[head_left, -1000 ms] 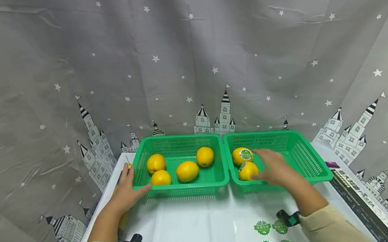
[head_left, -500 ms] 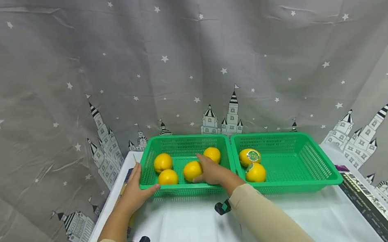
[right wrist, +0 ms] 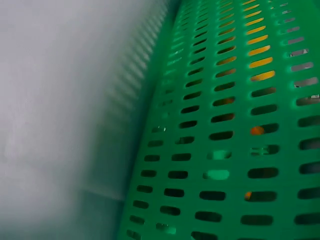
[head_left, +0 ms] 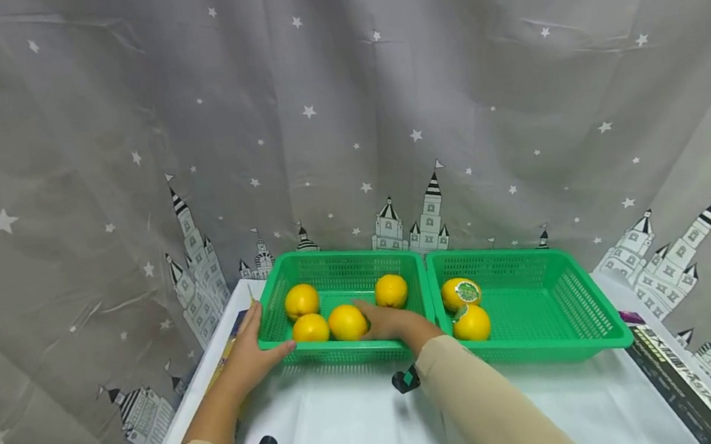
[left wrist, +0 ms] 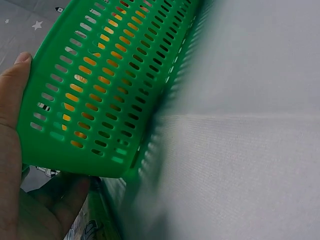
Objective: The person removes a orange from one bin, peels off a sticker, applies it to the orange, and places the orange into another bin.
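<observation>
Two green slotted baskets stand side by side on the white table. The left basket (head_left: 333, 254) holds several yellow lemons. My left hand (head_left: 252, 352) grips its near left corner, and the thumb (left wrist: 12, 95) lies along the basket's wall (left wrist: 100, 90). My right hand (head_left: 385, 322) reaches into this basket, its fingers curled against the right side of the front middle lemon (head_left: 345, 323). The right basket (head_left: 551, 350) holds two lemons, the rear one (head_left: 461, 292) bearing a green sticker. The right wrist view shows only basket wall (right wrist: 225, 125); the hand is hidden.
A grey star-and-castle curtain (head_left: 339, 103) hangs right behind the baskets. A dark printed box (head_left: 685, 380) lies along the table's right edge. White tablecloth (head_left: 345, 436) stretches in front of the baskets. A printed packet (head_left: 228, 346) lies under my left hand.
My right hand left the right basket, crossed into the left one and closed on the front middle lemon, which shifted toward its left neighbour. The left hand kept its hold.
</observation>
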{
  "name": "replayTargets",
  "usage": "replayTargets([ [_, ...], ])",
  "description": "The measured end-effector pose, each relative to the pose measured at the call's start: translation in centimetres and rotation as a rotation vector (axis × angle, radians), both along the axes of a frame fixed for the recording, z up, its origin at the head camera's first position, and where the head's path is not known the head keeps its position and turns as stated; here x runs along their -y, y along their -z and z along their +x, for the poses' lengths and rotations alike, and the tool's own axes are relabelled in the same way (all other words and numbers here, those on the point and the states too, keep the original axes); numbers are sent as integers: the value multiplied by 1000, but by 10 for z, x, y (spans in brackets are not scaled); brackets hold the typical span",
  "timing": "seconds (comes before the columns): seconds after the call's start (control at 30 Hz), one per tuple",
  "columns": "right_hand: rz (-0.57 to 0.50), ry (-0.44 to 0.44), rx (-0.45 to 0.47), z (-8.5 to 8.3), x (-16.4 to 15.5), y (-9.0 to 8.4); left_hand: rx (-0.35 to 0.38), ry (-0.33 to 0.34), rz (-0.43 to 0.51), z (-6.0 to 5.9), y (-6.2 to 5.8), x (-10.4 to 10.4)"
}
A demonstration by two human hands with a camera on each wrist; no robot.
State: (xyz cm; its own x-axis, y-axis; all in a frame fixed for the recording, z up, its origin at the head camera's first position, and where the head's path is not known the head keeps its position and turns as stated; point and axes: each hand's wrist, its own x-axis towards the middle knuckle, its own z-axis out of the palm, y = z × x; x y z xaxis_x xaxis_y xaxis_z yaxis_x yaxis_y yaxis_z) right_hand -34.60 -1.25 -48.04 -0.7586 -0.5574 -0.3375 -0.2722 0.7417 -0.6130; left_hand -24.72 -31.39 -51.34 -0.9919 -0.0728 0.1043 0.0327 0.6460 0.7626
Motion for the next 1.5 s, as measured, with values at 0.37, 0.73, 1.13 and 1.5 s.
replayTargets([
  [0.37,-272,97,-131,5,-3,-7,-5,11,-16,-2,2,0],
  [0.73,-856,142,131,133,-47,14,5,2,-41,2,1,5],
  [1.13,-749,163,306,145,-77,80,-166,-147,-227,21,-7,-16],
  [1.5,-730,202,260,145,-86,78,129,271,261,91,42,-146],
])
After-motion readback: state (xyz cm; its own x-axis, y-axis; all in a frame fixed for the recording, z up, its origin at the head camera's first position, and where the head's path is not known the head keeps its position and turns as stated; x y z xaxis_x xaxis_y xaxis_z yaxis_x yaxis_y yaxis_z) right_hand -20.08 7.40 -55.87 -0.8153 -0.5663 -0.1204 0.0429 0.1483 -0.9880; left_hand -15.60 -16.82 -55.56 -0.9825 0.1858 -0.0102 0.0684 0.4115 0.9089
